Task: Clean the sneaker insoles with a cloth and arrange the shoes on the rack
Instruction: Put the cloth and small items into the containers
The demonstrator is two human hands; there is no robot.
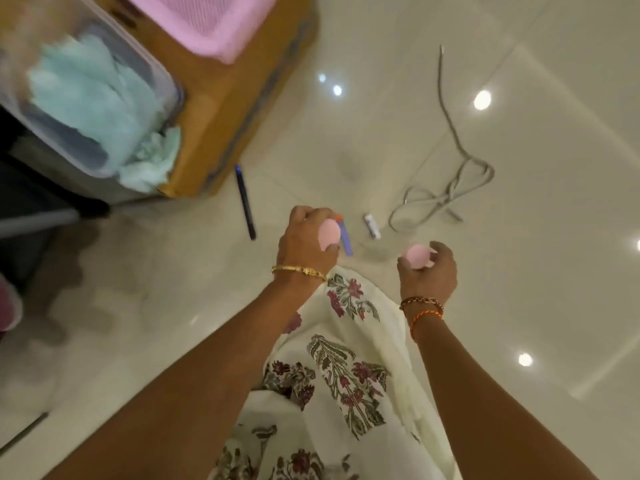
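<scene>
Head view is showing you gripping one rolled pale-pink foam insole (329,233) in your left hand (306,242) and another (417,255) in your right hand (429,268), fingers curled round both, each insole's long axis hidden inside the fist.

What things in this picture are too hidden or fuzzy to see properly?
Head view only:
- Pink pieces: each hand wraps round one, so only a rounded end shows.
- Blue stick: partly behind the left hand.
- Pale blue cloth in the clear bin: blurred.
- Pink basket: cut off by the top edge.
- Shoes and rack: not visible.
</scene>
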